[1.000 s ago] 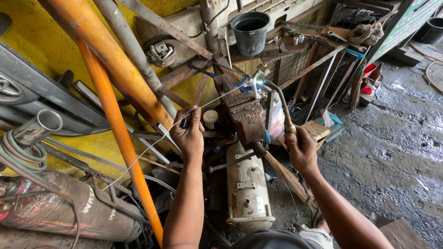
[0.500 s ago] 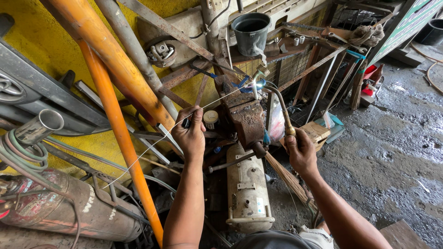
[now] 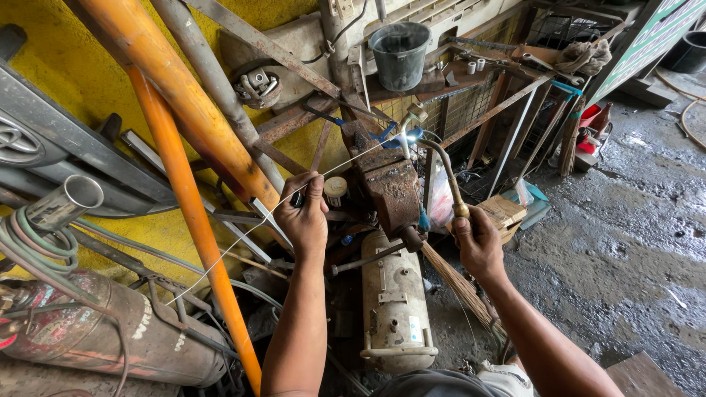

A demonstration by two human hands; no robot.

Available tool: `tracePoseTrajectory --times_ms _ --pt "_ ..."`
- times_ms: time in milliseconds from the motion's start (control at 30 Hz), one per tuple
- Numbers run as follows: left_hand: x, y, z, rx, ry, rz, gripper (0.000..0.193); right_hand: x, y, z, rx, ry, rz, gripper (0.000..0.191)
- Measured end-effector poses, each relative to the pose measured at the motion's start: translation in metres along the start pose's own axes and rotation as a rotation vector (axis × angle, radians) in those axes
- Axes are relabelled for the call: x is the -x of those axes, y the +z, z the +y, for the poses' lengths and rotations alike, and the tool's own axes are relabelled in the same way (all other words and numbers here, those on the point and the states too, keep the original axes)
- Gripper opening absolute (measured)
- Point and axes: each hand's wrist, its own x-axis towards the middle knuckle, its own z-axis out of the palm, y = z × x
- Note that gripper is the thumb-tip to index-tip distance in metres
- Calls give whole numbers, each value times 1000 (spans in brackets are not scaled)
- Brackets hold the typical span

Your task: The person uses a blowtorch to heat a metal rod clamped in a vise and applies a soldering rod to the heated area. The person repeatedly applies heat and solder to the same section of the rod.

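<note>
1. The thin silvery metal filler rod (image 3: 272, 208) runs from the lower left up to the bright flame at the rusty brown bench vise (image 3: 388, 192). It looks light and springy; its far end is likely hot.
2. The left hand (image 3: 305, 215) pinches the rod at mid-length, fingers closed on it.
3. The right hand (image 3: 478, 241) has its fingers wrapped around the curved brass torch (image 3: 446, 176), low on the handle.
4. A cream cylindrical tank (image 3: 396, 301) lies below the vise.

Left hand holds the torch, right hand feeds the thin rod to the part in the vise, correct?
Hands are swapped. In the head view the left hand feeds the thin rod and the right hand holds the torch, its flame at the part in the vise.
</note>
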Motion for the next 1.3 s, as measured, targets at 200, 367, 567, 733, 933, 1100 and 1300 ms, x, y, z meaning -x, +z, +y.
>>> tracePoseTrajectory --times_ms 200,367,567,733,933,1100,1300 --pt "6 2 0 -27 21 -1 9 -3 -2 -2 -23 -1 -3 56" --pt "10 5 -6 -24 87 23 9 -9 -4 -3 -11 -9 -11 57" --pt "12 6 -9 -22 88 58 9 -14 -6 -4 -99 -45 -20 57" --pt "14 9 -9 -50 104 48 10 -19 -9 -2 -129 -53 -31 55" --pt "14 12 -13 -48 97 52 11 -26 -10 2 -116 -71 -37 55" --pt "12 12 -13 -70 105 46 12 -28 -10 2 -78 -37 -50 52" --pt "12 14 -12 -81 127 39 11 -24 -9 5 -66 -42 -49 52"
